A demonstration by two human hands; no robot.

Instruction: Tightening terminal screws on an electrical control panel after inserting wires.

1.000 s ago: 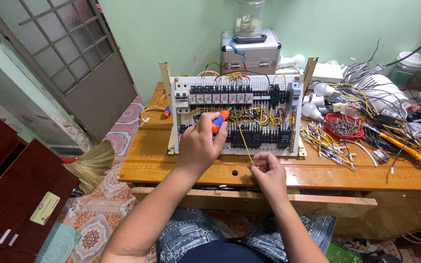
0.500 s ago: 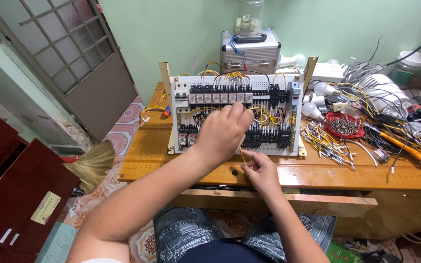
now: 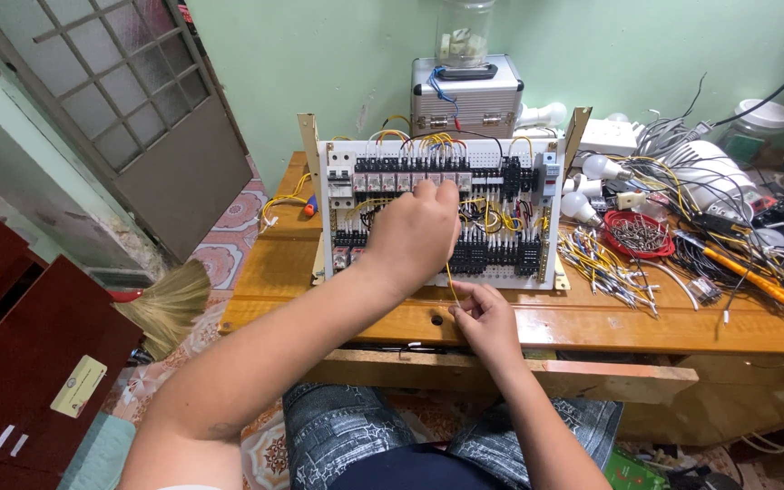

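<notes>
Two hands of mine are at work on the wooden bench (image 3: pixel 592 322), which runs wide under everything; on it, toward the far edge and propped upright, stands the white wiring panel (image 3: pixel 437 213) with its rows of black terminal blocks and breakers; behind that sits a silver metal case (image 3: pixel 466 95) against the wall. Toward the right edge lies a tangle of loose wires (image 3: pixel 605 263), white bulbs (image 3: pixel 583 186) and a red dish of screws (image 3: pixel 639 234).

My left hand (image 3: pixel 415 234) is up against the panel's middle, its fingers curled shut round something I cannot make out from here, pressed at the upper terminal row. My right hand (image 3: pixel 485 318) is near the front edge, just below the panel; its fingers pinch narrow on a thin yellow wire (image 3: pixel 449 277) that rises toward the left hand.

I judge the risks so: if I tug the wire too hard, it could slip out of its terminal; my left forearm crosses the lower blocks and could snag the looped yellow leads there; a wrong terminal is easy to hit, since my own hand hides the row.
</notes>
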